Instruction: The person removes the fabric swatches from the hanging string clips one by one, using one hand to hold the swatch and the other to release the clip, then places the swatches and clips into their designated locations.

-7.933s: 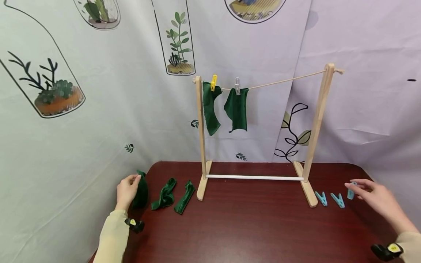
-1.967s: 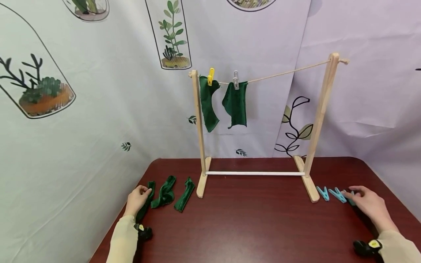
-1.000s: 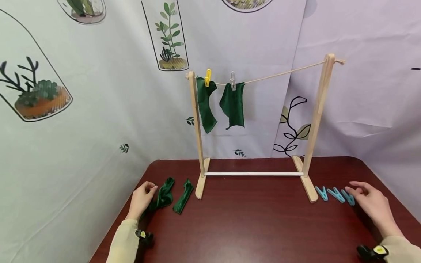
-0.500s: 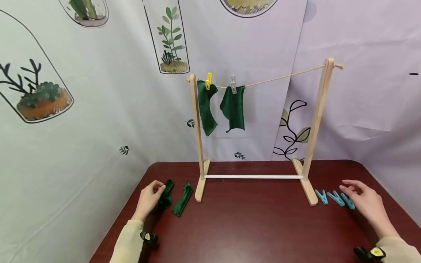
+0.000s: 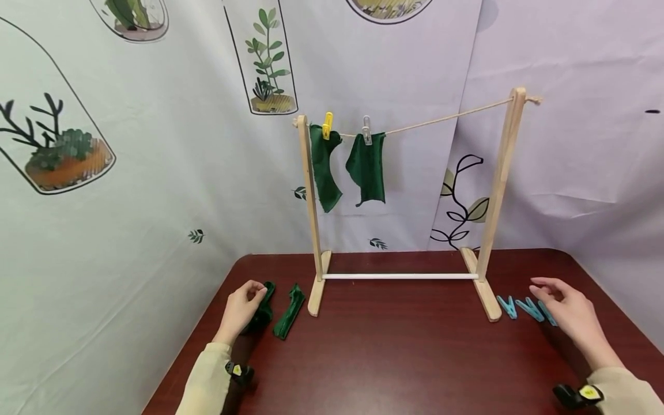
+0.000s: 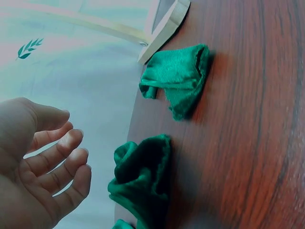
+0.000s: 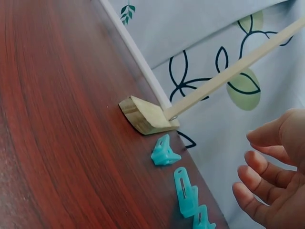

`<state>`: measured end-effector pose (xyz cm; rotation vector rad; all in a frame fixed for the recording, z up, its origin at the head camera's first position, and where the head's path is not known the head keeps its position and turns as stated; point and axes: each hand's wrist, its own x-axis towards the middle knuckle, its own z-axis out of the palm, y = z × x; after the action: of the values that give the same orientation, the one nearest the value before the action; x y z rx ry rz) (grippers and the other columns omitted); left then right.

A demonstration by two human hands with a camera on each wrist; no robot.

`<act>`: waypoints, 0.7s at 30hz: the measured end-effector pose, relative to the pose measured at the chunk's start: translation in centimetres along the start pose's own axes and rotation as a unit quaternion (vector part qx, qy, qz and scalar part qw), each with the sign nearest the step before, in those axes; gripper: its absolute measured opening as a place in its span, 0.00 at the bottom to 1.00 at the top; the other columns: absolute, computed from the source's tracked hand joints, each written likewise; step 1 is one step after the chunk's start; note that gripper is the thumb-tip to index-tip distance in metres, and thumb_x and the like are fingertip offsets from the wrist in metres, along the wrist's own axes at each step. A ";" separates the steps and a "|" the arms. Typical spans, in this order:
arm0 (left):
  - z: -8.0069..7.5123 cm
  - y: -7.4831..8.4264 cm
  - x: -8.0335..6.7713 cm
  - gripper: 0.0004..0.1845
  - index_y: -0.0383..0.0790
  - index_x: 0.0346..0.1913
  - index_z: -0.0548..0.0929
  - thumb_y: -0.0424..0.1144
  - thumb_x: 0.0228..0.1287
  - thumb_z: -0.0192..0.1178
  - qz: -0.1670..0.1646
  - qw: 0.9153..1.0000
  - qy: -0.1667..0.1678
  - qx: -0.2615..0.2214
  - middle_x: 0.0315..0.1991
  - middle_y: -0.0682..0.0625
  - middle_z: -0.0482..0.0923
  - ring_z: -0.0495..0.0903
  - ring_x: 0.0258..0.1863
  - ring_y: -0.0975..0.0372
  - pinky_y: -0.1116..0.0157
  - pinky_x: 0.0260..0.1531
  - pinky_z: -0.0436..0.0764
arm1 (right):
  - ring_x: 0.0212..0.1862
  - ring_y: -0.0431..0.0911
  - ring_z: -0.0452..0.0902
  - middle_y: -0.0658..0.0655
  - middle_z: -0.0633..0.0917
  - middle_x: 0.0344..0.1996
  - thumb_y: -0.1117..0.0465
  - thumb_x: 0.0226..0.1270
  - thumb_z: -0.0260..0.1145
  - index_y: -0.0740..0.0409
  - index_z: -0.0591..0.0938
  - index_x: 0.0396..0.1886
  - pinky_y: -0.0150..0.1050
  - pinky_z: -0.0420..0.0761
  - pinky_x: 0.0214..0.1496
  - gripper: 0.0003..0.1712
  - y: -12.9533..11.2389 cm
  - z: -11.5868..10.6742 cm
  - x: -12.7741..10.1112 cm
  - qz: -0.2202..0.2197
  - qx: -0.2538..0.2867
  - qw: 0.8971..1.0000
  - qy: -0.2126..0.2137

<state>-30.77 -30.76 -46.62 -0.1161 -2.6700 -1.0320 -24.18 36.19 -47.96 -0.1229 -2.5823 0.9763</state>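
Note:
My left hand hovers at the table's left side beside a crumpled green cloth. In the left wrist view its fingers are relaxed and hold nothing, with that cloth just off the fingertips. A second green cloth lies further right by the rack's foot, also visible as the upper cloth. My right hand is open beside three blue pegs on the table. In the right wrist view its fingers are loosely curled, clear of the pegs.
A wooden drying rack stands mid-table with a string line. Two green cloths hang at its left end, one under a yellow peg and one under a clear peg. A white printed sheet forms the backdrop.
My left hand has slid right along the table, bunching the leftmost cloth against the middle one. My right hand has let go of the third blue peg and drawn slightly away.

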 end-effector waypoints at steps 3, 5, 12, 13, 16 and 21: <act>0.1 0.3 0.0 0.09 0.38 0.48 0.82 0.39 0.74 0.60 0.005 1.000 -0.003 -0.003 0.39 0.45 0.81 0.73 0.28 0.55 0.62 0.29 0.71 | 0.32 0.17 0.61 0.65 0.82 0.44 0.49 0.77 0.61 0.65 0.80 0.59 0.34 0.69 0.27 0.25 -0.3 0.1 0.0 -0.004 0.000 1.000 0.001; 0.2 0.5 0.1 0.09 0.38 0.49 0.82 0.39 0.75 0.60 0.008 1.000 -0.004 -0.004 0.39 0.45 0.82 0.73 0.28 0.55 0.62 0.30 0.71 | 0.33 0.16 0.61 0.66 0.82 0.44 0.50 0.77 0.61 0.65 0.80 0.59 0.33 0.69 0.27 0.24 -0.4 0.1 0.0 -0.009 -0.001 1.000 0.004; 0.5 0.9 0.1 0.09 0.38 0.49 0.82 0.40 0.75 0.60 0.009 1.000 -0.010 -0.001 0.40 0.46 0.82 0.73 0.28 0.59 0.61 0.31 0.72 | 0.32 0.18 0.63 0.64 0.83 0.43 0.49 0.77 0.61 0.63 0.80 0.60 0.34 0.70 0.27 0.24 -1.0 0.3 -0.1 -0.016 0.006 1.000 0.001; 0.5 1.0 0.1 0.09 0.38 0.48 0.82 0.40 0.75 0.60 0.010 1.000 -0.010 -0.001 0.40 0.46 0.82 0.73 0.27 0.59 0.62 0.31 0.72 | 0.32 0.18 0.64 0.62 0.83 0.42 0.50 0.76 0.61 0.63 0.80 0.59 0.34 0.70 0.27 0.24 -1.1 0.3 -0.1 -0.018 0.007 1.000 0.003; 0.5 1.2 0.0 0.08 0.38 0.48 0.82 0.39 0.74 0.60 0.011 1.000 -0.006 -0.004 0.38 0.46 0.82 0.72 0.26 0.59 0.63 0.29 0.71 | 0.32 0.18 0.65 0.54 0.83 0.39 0.51 0.75 0.63 0.62 0.81 0.57 0.32 0.69 0.28 0.22 -1.7 0.4 -0.1 -0.030 0.014 0.999 0.012; 0.7 1.6 -0.1 0.08 0.40 0.48 0.83 0.40 0.75 0.60 0.015 1.000 -0.009 -0.010 0.37 0.48 0.82 0.74 0.28 0.56 0.62 0.29 0.71 | 0.32 0.20 0.67 0.46 0.82 0.37 0.50 0.75 0.63 0.60 0.82 0.57 0.33 0.69 0.28 0.21 -2.5 0.6 -0.1 -0.035 0.020 0.999 0.016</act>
<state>-30.53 -29.09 -46.05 -0.1698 -2.6668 -1.0523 -24.18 33.92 -46.75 -0.0371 -2.5186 0.9933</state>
